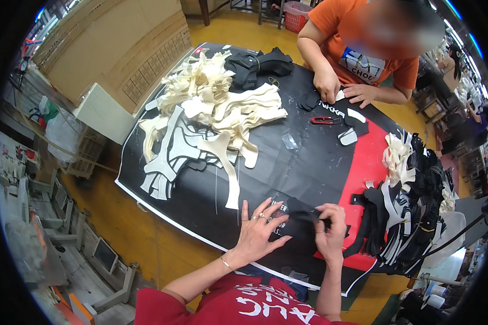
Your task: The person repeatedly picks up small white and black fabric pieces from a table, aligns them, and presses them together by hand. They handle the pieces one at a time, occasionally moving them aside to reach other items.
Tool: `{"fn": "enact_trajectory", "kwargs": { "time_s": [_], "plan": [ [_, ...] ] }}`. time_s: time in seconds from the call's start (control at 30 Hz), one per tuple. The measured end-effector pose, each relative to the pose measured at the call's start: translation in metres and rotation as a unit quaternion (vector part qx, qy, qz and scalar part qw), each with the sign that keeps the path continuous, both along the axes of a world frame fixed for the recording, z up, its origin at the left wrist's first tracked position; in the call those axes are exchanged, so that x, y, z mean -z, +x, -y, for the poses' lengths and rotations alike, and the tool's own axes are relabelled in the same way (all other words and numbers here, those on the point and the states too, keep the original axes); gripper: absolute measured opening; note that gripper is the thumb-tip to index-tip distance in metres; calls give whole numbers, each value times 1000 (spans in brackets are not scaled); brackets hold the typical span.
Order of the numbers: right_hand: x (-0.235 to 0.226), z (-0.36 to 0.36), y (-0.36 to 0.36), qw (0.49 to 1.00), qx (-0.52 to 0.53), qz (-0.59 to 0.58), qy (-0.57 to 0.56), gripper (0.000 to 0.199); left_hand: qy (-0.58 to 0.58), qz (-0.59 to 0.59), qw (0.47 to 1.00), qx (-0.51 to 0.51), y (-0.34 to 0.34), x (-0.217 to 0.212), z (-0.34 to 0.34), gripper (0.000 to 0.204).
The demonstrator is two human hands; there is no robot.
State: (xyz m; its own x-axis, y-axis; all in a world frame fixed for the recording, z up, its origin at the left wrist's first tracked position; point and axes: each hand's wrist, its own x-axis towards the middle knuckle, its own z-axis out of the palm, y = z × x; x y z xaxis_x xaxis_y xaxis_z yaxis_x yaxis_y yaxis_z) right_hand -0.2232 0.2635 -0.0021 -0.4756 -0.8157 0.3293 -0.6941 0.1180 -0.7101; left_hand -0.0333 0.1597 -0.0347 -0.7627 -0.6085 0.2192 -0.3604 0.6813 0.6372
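Note:
My left hand (257,230) lies spread on the black printed table cover, its fingertips at the edge of a black fabric piece. Rings show on its fingers. To its right, my right hand (332,230) is closed, its fingers pinching the black fabric piece (300,212), which is slightly blurred. The piece is hard to tell from the black cover (314,162) under it. Ahead of my left hand lies a cream fabric cutout (230,176), beside a stack of grey-white cutouts with black edges (174,146).
Cream cutouts (200,86) and a black bundle (260,65) are heaped at the far left. A co-worker in orange (328,81) handles small pieces across the table, near a red snipper (324,120). Black and white pieces (401,200) pile up at right. Large cardboard (114,49) stands left.

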Motion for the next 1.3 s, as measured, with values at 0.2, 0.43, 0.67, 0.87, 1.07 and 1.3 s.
{"fn": "enact_trajectory", "kwargs": {
  "time_s": [0.2, 0.43, 0.67, 0.87, 1.07, 1.3],
  "plan": [
    [-34, -5, -38, 970, 130, 154, -137, 24, 0, -21, 1000, 10, -1, -5, 2, 46],
    [-35, 78, -42, 969, 62, -223, 81, 51, 192, -289, 922, 170, 19, -89, -2, 26],
    [-26, 98, 21, 993, -36, -94, 63, 22, 311, -620, 680, 238, 57, -155, -14, 52],
    [-13, 179, 77, 994, -47, 63, 82, 38, 346, -617, 644, 291, 53, -156, -9, 54],
    [2, 225, 115, 983, -38, 60, 171, 23, 397, -506, 626, 441, -4, -144, 17, 52],
    [-34, 178, 64, 933, -111, 216, -265, 22, 261, -309, 824, 396, -92, -112, -9, 50]
  ]
}}
